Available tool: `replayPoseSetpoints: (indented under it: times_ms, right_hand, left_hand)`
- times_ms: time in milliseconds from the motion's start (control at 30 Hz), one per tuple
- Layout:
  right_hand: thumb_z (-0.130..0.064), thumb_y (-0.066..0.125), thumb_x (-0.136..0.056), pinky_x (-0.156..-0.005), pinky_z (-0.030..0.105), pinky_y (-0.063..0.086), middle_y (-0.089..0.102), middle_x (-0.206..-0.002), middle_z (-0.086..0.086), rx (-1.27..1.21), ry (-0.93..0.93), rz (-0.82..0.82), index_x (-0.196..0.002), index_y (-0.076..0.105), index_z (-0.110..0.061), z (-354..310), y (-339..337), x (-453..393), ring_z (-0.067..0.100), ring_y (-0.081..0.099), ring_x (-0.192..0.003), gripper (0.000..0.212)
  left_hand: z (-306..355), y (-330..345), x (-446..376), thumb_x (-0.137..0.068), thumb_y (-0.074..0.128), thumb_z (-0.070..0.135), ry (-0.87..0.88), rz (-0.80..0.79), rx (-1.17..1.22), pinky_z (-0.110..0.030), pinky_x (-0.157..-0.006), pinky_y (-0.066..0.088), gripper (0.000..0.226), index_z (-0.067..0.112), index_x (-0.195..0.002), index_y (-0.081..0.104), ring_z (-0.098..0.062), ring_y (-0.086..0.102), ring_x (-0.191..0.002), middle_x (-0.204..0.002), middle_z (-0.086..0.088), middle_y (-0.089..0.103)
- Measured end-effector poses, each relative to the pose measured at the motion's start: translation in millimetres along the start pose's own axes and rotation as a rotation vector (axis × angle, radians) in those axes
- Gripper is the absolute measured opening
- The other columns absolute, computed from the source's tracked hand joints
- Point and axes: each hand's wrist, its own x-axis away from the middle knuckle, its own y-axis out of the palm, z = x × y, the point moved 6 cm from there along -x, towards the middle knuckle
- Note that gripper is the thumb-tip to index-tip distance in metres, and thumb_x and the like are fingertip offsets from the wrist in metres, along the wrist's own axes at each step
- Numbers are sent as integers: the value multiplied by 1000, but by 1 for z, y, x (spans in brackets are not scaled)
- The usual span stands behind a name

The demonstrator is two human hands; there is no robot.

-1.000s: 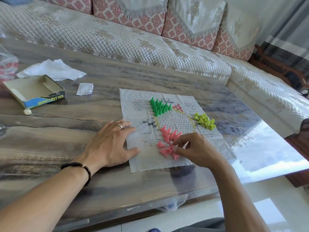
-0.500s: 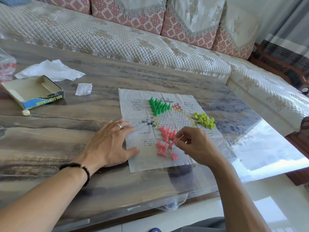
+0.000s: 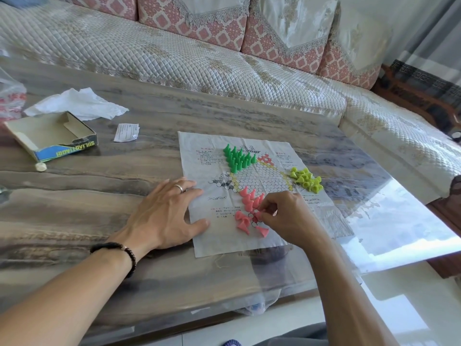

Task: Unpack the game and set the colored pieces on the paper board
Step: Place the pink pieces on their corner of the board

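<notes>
A creased paper board (image 3: 204, 156) with a printed star grid lies on the table. Several green cones (image 3: 238, 159) stand upright in its far point. Yellow-green cones (image 3: 306, 179) lie in a loose heap at its right. Several pink cones (image 3: 250, 198) stand in the near point, and a few more pink cones (image 3: 243, 222) lie tipped over just below. My left hand (image 3: 166, 213) rests flat on the board's left edge, fingers spread. My right hand (image 3: 287, 216) pinches a pink cone (image 3: 258, 215) at the near point, fingertips down on the paper.
An opened game box (image 3: 51, 136) sits at the far left of the wooden table (image 3: 99, 196), with a crumpled tissue (image 3: 77, 102) behind it and a folded slip (image 3: 126, 132) beside it. A quilted sofa (image 3: 174, 53) runs behind. The glass table edge is near right.
My right hand went from the loose pink cones up toward the standing row, then settled back down on the near point with a cone. The left hand stayed put.
</notes>
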Motion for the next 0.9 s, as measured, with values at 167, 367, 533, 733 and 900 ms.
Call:
replayPoseSetpoints:
  times_ms: [167,367,533,733,900]
  right_hand:
    - [-2,63,-79,-63,27,55,69,-74,-8,-13,13,58,-80,73,-16,-1,-3,-2,4,62,-67,17]
    - [-1,59,-80,-59,23,53,68,-73,-8,6,5,86,-79,72,-13,-2,-4,-4,4,61,-65,18]
    - [0,59,-80,-57,19,50,67,-70,-5,10,-4,96,-79,72,-11,-4,-4,-4,2,58,-62,17]
    - [-6,63,-83,-54,18,46,66,-71,-2,-22,10,91,-83,70,-12,-5,-6,-2,6,58,-61,10]
    - [-22,72,-78,-55,17,45,65,-65,-10,-51,-16,70,-70,66,-25,-3,-15,7,2,57,-58,10]
  left_hand:
    - [1,0,1,-63,29,79,1,0,4,-34,-119,12,95,27,-140,44,-11,25,-141,-152,5,34]
    - [1,0,0,-63,29,80,0,-1,6,-34,-119,12,94,27,-140,43,-11,25,-141,-152,6,34]
    - [1,0,0,-63,29,80,0,-2,6,-34,-119,12,95,27,-140,43,-11,24,-142,-152,5,34]
    - [2,-2,1,-62,28,80,-4,0,6,-33,-119,11,95,28,-140,43,-10,23,-142,-151,6,34]
    - [3,-3,1,-61,28,79,-9,-6,10,-31,-118,10,95,29,-140,42,-10,23,-142,-152,7,33]
